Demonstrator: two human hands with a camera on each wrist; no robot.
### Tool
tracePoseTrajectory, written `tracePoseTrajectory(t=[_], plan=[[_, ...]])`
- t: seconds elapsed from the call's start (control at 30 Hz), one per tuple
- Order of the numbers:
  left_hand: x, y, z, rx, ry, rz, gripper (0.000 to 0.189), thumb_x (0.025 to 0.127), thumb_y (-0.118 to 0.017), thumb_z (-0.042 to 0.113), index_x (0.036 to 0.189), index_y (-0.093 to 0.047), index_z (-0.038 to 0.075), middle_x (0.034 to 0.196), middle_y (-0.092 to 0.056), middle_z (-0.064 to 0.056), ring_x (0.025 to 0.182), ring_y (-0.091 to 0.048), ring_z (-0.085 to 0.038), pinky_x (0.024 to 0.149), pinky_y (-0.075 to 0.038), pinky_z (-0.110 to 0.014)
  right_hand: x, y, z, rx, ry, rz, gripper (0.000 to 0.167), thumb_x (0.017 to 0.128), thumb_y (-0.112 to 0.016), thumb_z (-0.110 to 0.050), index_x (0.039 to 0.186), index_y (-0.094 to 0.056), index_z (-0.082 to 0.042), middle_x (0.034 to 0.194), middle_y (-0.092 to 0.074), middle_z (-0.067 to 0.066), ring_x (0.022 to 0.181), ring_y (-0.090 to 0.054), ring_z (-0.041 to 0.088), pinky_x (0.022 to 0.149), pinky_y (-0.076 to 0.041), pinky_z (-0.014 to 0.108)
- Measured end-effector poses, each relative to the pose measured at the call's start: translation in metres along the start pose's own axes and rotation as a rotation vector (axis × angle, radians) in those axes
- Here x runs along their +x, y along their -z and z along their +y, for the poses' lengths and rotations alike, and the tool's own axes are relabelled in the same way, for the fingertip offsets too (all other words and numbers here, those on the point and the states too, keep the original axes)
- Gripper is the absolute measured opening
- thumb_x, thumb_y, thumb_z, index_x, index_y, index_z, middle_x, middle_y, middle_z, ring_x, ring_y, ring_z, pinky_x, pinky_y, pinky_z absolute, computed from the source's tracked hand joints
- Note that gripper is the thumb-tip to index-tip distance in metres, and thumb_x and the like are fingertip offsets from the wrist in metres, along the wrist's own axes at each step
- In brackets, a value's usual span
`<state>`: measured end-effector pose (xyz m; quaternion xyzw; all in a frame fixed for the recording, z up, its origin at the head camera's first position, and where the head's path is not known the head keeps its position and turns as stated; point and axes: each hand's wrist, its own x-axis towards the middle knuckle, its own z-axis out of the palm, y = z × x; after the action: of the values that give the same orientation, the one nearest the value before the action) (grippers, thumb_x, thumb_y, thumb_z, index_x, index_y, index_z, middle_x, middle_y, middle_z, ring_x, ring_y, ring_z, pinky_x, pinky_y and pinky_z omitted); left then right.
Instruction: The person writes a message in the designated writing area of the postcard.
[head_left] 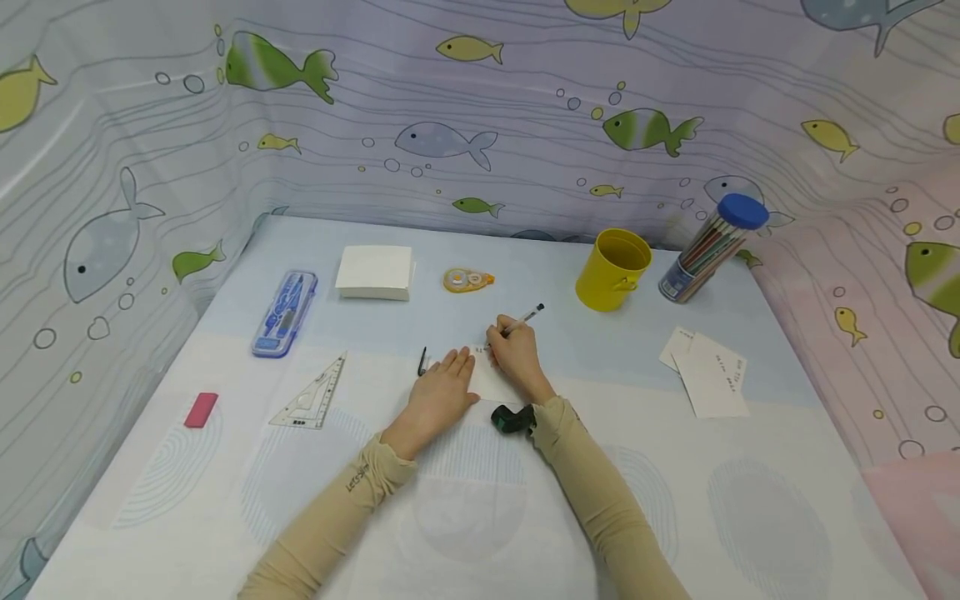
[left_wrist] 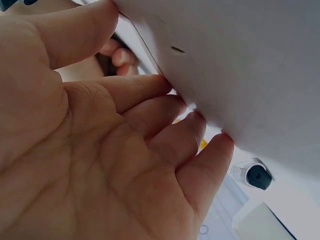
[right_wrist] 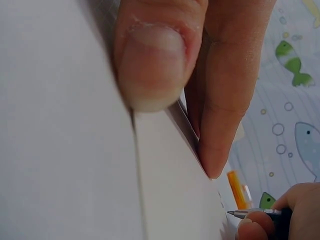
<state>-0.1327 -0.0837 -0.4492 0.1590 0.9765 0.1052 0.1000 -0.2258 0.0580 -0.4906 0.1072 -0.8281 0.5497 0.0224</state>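
My right hand (head_left: 516, 350) pinches a pen (head_left: 534, 313), its tip low over a small white sheet of paper (head_left: 497, 387). In the right wrist view the metal tip of the pen (right_wrist: 237, 213) shows beside small dark marks on the paper (right_wrist: 175, 185). My left hand (head_left: 441, 392) lies flat on the left part of that sheet, fingers straight and pointing away. Its thumb (right_wrist: 152, 65) rests on the near edge of the paper. A black pen cap (head_left: 422, 362) lies just left of the left fingertips. The left wrist view shows the left palm (left_wrist: 100, 145) from below.
Around the hands lie a set square (head_left: 318, 398), pink eraser (head_left: 201, 410), blue case (head_left: 285, 315), white paper stack (head_left: 373, 273) and correction tape (head_left: 467, 280). A yellow mug (head_left: 600, 279) and pencil tub (head_left: 693, 258) stand at the back right, near written sheets (head_left: 712, 379).
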Motion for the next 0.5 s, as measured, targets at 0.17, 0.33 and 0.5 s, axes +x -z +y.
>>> tracePoseTrajectory(t=[0.17, 0.33, 0.5], plan=[[0.0004, -0.0010, -0.0001, -0.009, 0.001, -0.002, 0.064, 0.096, -0.058, 0.033, 0.145, -0.039, -0.004, 0.155, -0.034, -0.018, 0.144, -0.033, -0.034, 0.116, -0.034, -0.048, 0.0001, -0.0009, 0.0012, 0.014, 0.000, 0.019, 0.034, 0.089, -0.048, -0.005, 0.056, -0.041, -0.012, 0.040, -0.044, -0.005, 0.031, -0.041, 0.005, 0.033, -0.028, 0.020], [0.0003, -0.0005, -0.0002, 0.010, -0.002, -0.004, 0.064, 0.097, -0.056, 0.034, 0.146, -0.038, -0.003, 0.156, -0.033, -0.017, 0.145, -0.032, -0.033, 0.116, -0.033, -0.047, 0.0005, -0.0009, 0.0013, -0.005, -0.001, 0.020, 0.034, 0.089, -0.049, -0.005, 0.057, -0.041, -0.012, 0.040, -0.043, -0.005, 0.031, -0.040, 0.005, 0.033, -0.028, 0.019], [0.0004, -0.0008, -0.0011, 0.022, -0.007, 0.004, 0.064, 0.097, -0.056, 0.034, 0.146, -0.038, -0.003, 0.156, -0.033, -0.017, 0.145, -0.032, -0.033, 0.116, -0.034, -0.047, 0.0002, -0.0004, 0.0005, -0.005, -0.007, -0.002, 0.034, 0.089, -0.049, -0.006, 0.057, -0.041, -0.012, 0.040, -0.043, -0.005, 0.032, -0.040, 0.005, 0.033, -0.028, 0.019]])
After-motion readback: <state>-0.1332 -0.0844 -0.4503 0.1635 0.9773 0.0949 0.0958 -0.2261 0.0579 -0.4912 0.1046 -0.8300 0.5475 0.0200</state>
